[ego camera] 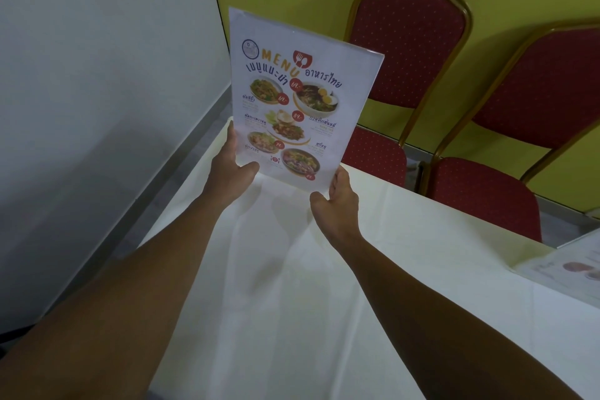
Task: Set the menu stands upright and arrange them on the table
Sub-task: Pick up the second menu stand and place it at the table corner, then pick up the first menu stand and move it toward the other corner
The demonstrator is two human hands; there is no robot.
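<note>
Bare forearms reach over the white table (292,269) as the left hand (232,169) and right hand (339,195) pinch the menu stand (298,97) by its lower corners, fingers closed on what looks like light, rigid, slippery acrylic.

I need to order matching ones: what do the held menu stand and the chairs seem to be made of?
The menu stand, held in both hands, looks like clear glossy acrylic around a printed paper sheet: its edges are see-through and catch glare. The chairs seem to have gold-painted metal tube frames, judging by the thin shiny rails, with padded red dotted fabric; the weave is too small to tell.
</note>
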